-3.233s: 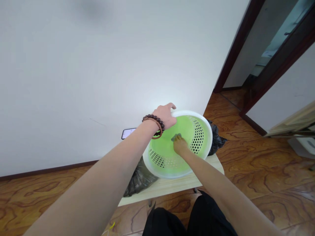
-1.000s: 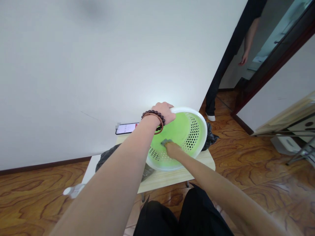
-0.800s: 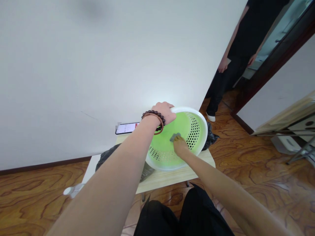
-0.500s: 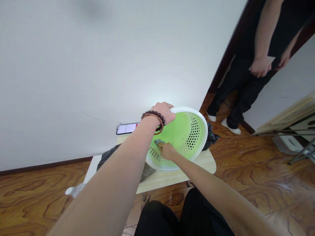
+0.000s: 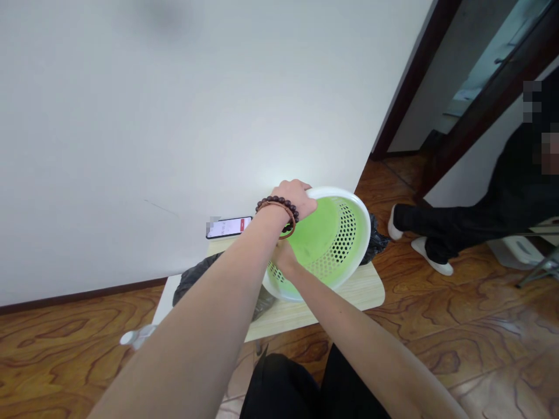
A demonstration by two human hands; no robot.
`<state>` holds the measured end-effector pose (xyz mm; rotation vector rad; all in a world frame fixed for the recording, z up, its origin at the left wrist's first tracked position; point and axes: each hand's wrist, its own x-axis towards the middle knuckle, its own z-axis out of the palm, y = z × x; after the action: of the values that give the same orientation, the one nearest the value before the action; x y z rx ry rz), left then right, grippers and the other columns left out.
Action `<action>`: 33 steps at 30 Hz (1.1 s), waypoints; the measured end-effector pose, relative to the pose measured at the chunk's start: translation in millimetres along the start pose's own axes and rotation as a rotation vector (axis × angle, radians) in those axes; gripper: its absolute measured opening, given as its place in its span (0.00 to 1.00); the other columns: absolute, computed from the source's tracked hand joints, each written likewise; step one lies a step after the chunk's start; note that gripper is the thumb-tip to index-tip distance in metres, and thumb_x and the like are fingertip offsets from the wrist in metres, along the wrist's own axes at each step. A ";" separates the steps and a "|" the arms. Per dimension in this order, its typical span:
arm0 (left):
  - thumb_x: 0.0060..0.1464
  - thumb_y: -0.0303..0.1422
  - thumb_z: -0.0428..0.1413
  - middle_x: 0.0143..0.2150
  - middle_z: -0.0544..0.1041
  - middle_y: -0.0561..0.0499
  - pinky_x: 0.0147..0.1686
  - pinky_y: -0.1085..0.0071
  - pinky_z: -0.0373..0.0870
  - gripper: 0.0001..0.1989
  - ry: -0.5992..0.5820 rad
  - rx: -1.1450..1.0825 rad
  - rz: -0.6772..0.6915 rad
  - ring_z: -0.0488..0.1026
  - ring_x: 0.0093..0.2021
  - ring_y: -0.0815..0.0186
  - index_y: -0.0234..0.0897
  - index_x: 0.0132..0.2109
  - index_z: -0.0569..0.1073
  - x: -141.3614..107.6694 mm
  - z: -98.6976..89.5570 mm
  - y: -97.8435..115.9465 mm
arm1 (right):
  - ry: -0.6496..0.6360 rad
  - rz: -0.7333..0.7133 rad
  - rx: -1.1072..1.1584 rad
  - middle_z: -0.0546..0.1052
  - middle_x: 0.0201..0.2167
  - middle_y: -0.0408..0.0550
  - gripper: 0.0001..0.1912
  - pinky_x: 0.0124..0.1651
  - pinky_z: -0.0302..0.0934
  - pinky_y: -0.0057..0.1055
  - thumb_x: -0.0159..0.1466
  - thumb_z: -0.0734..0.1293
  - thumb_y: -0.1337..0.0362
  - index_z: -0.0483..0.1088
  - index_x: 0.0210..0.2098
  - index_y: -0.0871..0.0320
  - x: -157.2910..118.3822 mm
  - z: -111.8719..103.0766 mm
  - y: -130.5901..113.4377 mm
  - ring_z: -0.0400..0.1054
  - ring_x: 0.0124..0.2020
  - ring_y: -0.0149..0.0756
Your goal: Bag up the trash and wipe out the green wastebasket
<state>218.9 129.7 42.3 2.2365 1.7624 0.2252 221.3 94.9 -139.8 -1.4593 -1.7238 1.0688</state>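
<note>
A green basket with a white rim and rows of holes lies tilted on a light wooden table, its opening towards me. My left hand, with a beaded bracelet at the wrist, grips the basket's upper rim. Inside the basket, at its left side, is my right hand. My left wrist partly covers its fingers, so whatever they hold is hidden.
Left of the basket a phone lies by the wall. Black plastic bags sit left and right of the basket. A clear bottle is at the lower left. At the right, a person in dark trousers stands on the wooden floor.
My right hand has moved left and up inside the basket, under my left wrist; the grey cloth it held is out of sight. The person has moved right, baring a doorway.
</note>
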 end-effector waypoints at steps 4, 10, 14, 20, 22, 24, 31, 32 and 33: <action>0.41 0.45 0.51 0.33 0.74 0.49 0.28 0.68 0.65 0.22 0.023 -0.013 0.000 0.70 0.31 0.62 0.49 0.45 0.72 0.7 0.4 -2.6 | -0.166 -0.116 -0.491 0.75 0.35 0.48 0.14 0.40 0.58 0.29 0.61 0.55 0.69 0.69 0.41 0.59 -22.6 -38.1 34.9 0.67 0.37 0.36; 0.42 0.45 0.51 0.33 0.75 0.48 0.28 0.68 0.64 0.20 0.045 -0.026 0.036 0.70 0.31 0.62 0.47 0.43 0.74 1.2 1.8 -4.7 | -0.074 -0.008 -0.740 0.64 0.50 0.69 0.20 0.54 0.46 0.36 0.57 0.54 0.79 0.65 0.46 0.73 -39.1 -72.8 74.8 0.52 0.56 0.43; 0.43 0.44 0.50 0.34 0.75 0.47 0.30 0.67 0.64 0.22 0.028 -0.029 0.013 0.70 0.32 0.61 0.46 0.46 0.73 0.2 2.1 -4.5 | -0.099 -0.025 -0.660 0.72 0.42 0.54 0.16 0.44 0.57 0.29 0.60 0.55 0.72 0.67 0.45 0.62 -20.9 -25.3 39.4 0.65 0.43 0.37; 0.42 0.44 0.51 0.32 0.75 0.47 0.30 0.66 0.64 0.21 0.045 -0.025 0.002 0.70 0.31 0.61 0.46 0.44 0.73 -0.5 1.1 -3.6 | -0.050 -0.139 -0.397 0.74 0.32 0.45 0.17 0.34 0.59 0.27 0.64 0.50 0.66 0.69 0.41 0.57 -15.0 -8.4 22.6 0.67 0.35 0.36; 0.41 0.44 0.52 0.31 0.74 0.47 0.28 0.67 0.64 0.21 0.049 -0.026 0.003 0.70 0.30 0.61 0.47 0.44 0.73 -0.5 0.9 -3.9 | -0.153 -0.140 -0.555 0.74 0.37 0.49 0.16 0.40 0.58 0.29 0.61 0.53 0.71 0.68 0.43 0.59 -23.4 -32.4 44.1 0.67 0.39 0.37; 0.41 0.44 0.52 0.31 0.74 0.48 0.28 0.68 0.64 0.21 0.045 -0.026 0.011 0.69 0.30 0.62 0.47 0.44 0.73 -0.3 1.1 -3.9 | -0.154 -0.066 -0.743 0.70 0.46 0.55 0.20 0.48 0.54 0.31 0.57 0.55 0.76 0.66 0.47 0.63 -29.6 -58.5 67.8 0.61 0.49 0.39; 0.42 0.45 0.51 0.34 0.75 0.48 0.30 0.67 0.64 0.21 0.045 -0.020 0.038 0.70 0.33 0.61 0.47 0.45 0.73 0.5 4.1 -2.2 | -0.112 0.015 -0.768 0.60 0.55 0.63 0.23 0.56 0.46 0.38 0.57 0.57 0.73 0.60 0.52 0.72 -2.8 -47.8 73.1 0.49 0.58 0.44; 0.42 0.44 0.51 0.33 0.75 0.48 0.30 0.67 0.64 0.21 0.049 -0.019 0.040 0.70 0.33 0.61 0.47 0.45 0.73 0.0 3.7 -2.4 | -0.129 0.008 -0.740 0.63 0.53 0.59 0.22 0.54 0.49 0.34 0.58 0.56 0.71 0.61 0.52 0.68 4.5 -34.8 64.1 0.53 0.55 0.41; 0.42 0.44 0.51 0.33 0.75 0.48 0.31 0.67 0.64 0.21 0.053 -0.019 0.041 0.70 0.33 0.61 0.47 0.46 0.73 -0.7 3.1 -2.8 | -0.147 -0.004 -0.710 0.67 0.51 0.53 0.20 0.52 0.52 0.31 0.60 0.55 0.70 0.63 0.51 0.63 11.2 -22.4 54.8 0.58 0.53 0.37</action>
<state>217.1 129.2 38.5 2.2750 1.7343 0.3108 264.3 113.0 -177.9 -1.8120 -2.3556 0.5808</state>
